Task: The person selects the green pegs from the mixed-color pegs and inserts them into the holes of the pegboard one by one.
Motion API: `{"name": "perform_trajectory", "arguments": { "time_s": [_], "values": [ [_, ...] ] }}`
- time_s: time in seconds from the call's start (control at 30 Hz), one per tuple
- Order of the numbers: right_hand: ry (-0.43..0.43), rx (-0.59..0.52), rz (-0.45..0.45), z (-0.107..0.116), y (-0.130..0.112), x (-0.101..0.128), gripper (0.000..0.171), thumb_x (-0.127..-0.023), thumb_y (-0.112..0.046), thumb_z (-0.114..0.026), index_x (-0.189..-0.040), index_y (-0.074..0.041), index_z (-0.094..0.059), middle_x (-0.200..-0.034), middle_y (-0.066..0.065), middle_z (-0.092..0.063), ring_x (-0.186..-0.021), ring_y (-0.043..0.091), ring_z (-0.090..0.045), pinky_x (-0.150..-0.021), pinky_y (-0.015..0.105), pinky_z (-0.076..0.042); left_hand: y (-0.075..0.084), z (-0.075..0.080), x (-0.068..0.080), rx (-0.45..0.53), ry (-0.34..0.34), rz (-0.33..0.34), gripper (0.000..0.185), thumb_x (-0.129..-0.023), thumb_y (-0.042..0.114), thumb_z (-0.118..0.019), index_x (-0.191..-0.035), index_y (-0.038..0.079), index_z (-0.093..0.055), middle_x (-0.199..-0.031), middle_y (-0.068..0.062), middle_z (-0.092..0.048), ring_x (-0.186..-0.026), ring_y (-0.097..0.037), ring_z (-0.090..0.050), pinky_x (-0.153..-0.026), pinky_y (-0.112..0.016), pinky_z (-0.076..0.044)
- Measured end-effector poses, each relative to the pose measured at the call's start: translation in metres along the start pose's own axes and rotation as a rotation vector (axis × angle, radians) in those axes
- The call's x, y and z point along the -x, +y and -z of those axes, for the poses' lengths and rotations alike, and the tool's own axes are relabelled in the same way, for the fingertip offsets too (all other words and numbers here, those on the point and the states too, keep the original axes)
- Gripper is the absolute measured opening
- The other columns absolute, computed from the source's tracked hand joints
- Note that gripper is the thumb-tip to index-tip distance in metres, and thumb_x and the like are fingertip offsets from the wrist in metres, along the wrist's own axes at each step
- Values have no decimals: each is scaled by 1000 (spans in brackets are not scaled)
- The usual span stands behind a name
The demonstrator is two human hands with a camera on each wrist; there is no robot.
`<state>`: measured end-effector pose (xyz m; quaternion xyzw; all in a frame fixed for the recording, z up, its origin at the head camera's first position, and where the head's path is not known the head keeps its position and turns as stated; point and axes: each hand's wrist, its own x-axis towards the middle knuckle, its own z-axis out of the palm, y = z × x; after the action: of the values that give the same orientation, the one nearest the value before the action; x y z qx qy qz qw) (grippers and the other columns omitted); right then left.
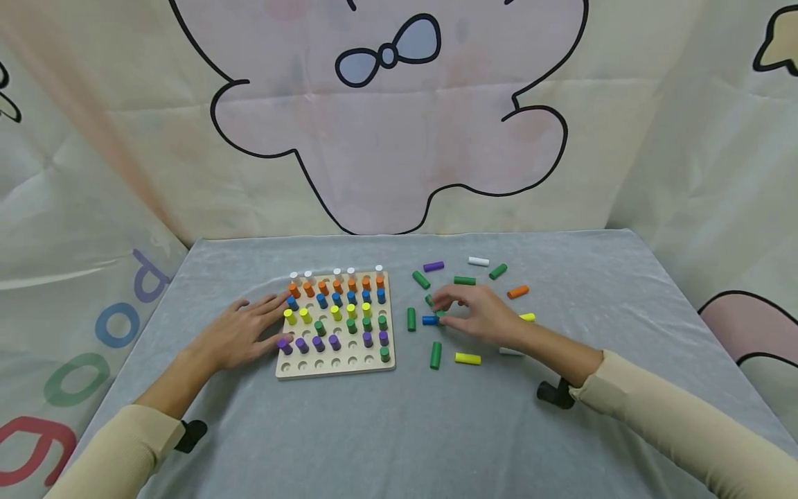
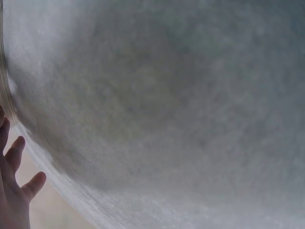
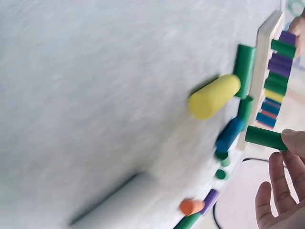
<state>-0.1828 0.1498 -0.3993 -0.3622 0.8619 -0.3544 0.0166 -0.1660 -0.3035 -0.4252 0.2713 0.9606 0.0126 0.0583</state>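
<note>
A light wooden pegboard [image 1: 337, 372] lies on the table, bearing upright pegs in rows of white, orange, blue, yellow, green and purple. One green peg [image 1: 384, 355] stands at its front right corner. With fingers spread, my left hand [image 1: 240, 334] rests against the board's left edge; the left wrist view shows only part of this hand [image 2: 16, 186]. To the right of the board, my right hand [image 1: 479, 312] pinches a green peg [image 3: 265, 138] between thumb and fingertips, over the loose pegs. Beneath it lies a blue peg [image 1: 429, 320].
Loose pegs lie scattered right of the board: several green ones, a purple peg [image 1: 433, 266], a white peg [image 1: 479, 261], an orange peg [image 1: 518, 292] and a yellow peg [image 1: 467, 358]. The right forearm partly covers another white peg [image 1: 511, 351]. A grey cloth [image 1: 374, 436] covers the table.
</note>
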Motion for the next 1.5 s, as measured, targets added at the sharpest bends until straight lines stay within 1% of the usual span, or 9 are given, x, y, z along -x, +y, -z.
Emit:
{"name": "perform_trajectory", "arguments": {
  "time_s": [0.07, 0.27, 0.4, 0.5, 0.67, 0.9, 1.07, 1.3, 1.5],
  "values": [
    [-8, -16, 16, -1, -6, -3, 35, -83, -2, -79, -116, -6, -68, -105, -2, -73, -97, 14, -68, -87, 47, -54, -1, 0, -1, 0, 3, -1, 74, -99, 55, -48, -152, 4, -38, -158, -18, -35, -142, -42, -36, -104, -69, -32],
    [-32, -35, 69, -8, -22, -10, 35, -84, -5, -79, -118, -6, -67, -106, -3, -74, -97, 10, -67, -84, 45, -54, 0, 0, -1, -3, 5, -2, 74, -100, 56, -48, -152, 4, -38, -158, -17, -34, -142, -40, -36, -104, -68, -32],
    [-44, -70, 101, -15, -36, -15, 34, -85, -5, -78, -118, -7, -68, -105, -2, -74, -97, 10, -68, -87, 43, -55, 0, 1, -1, -7, 6, -6, 74, -100, 56, -48, -152, 4, -39, -158, -17, -34, -142, -40, -36, -104, -68, -33],
    [-53, -94, 109, -20, -45, -19, 35, -86, -5, -78, -119, -7, -67, -105, 0, -74, -98, 11, -68, -90, 43, -55, -1, 1, -1, -9, 8, -8, 74, -99, 56, -48, -152, 4, -39, -159, -16, -33, -142, -40, -36, -103, -68, -33],
    [-60, -94, 116, -28, -56, -26, 35, -86, -8, -78, -119, -9, -67, -107, -5, -73, -99, 6, -65, -88, 41, -55, -3, -1, -2, -13, 13, -15, 74, -99, 55, -48, -152, 4, -39, -159, -16, -33, -142, -39, -37, -103, -67, -35],
    [-74, -114, 162, -39, -66, -35, 35, -86, -7, -79, -119, -8, -67, -107, -4, -74, -101, 5, -65, -94, 37, -53, -3, -1, -2, -6, 17, -18, 74, -100, 55, -48, -151, 4, -40, -158, -16, -34, -142, -39, -37, -103, -67, -35],
    [-93, -118, 182, -46, -72, -40, 33, -86, -7, -78, -118, -6, -67, -106, 1, -74, -101, 6, -66, -92, 36, -53, -4, -2, -2, -2, 16, -17, 73, -100, 54, -49, -152, 3, -39, -159, -16, -33, -142, -39, -36, -103, -67, -34],
    [-101, -110, 182, -56, -76, -46, 34, -87, -10, -78, -119, -9, -67, -107, -2, -74, -101, 3, -66, -93, 26, -50, -3, -2, -2, 2, 8, -18, 74, -100, 54, -48, -152, 3, -38, -158, -17, -33, -142, -40, -36, -103, -68, -34],
    [-112, -81, 156, -63, -75, -48, 34, -87, -12, -78, -119, -7, -67, -106, -4, -74, -101, 4, -65, -92, 28, -50, -3, -2, -1, 2, 5, -11, 74, -100, 54, -48, -152, 3, -38, -158, -18, -34, -142, -41, -36, -103, -68, -34]
  ]
}}
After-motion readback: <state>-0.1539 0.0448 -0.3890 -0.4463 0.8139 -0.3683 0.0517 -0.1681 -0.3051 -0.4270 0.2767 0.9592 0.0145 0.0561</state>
